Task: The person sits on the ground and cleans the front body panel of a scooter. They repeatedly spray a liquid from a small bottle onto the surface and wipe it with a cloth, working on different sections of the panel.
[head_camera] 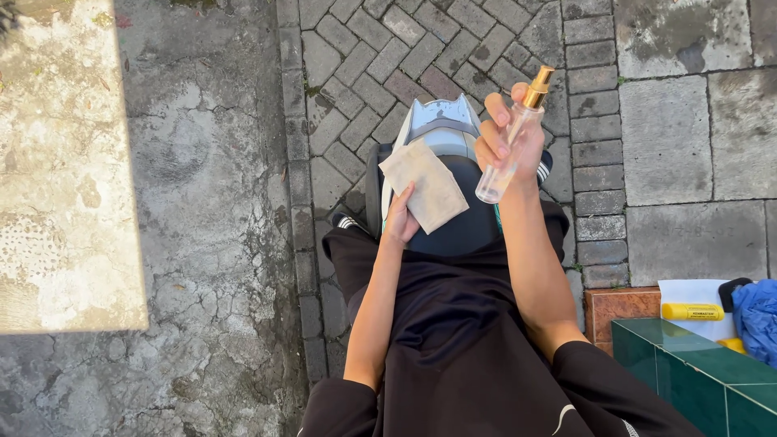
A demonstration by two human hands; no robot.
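Between the two raised hands, a dark helmet with a silver-grey, pointed top (443,129) rests on the person's lap, seen from above. Left hand (400,220): thumb and fingers pinched on the lower edge of a folded beige cloth (425,184), which lies flat across the helmet's dark visor area. Right hand (507,137): closed around a clear spray bottle (503,162) with a gold pump head (537,86), held tilted just above and to the right of the cloth, nozzle end uppermost; one finger lies near the pump. Whether the bottle holds liquid cannot be told. Both forearms are bare, and black sleeves and black clothing fill the lower frame. Beyond the hands lies grey herringbone brick paving (380,57); to the left of the left hand, cracked concrete (202,243), partly sunlit. To the right of the right forearm stands a green tiled ledge (688,372) carrying a yellow marker (692,311) on white paper and a blue cloth (757,316).
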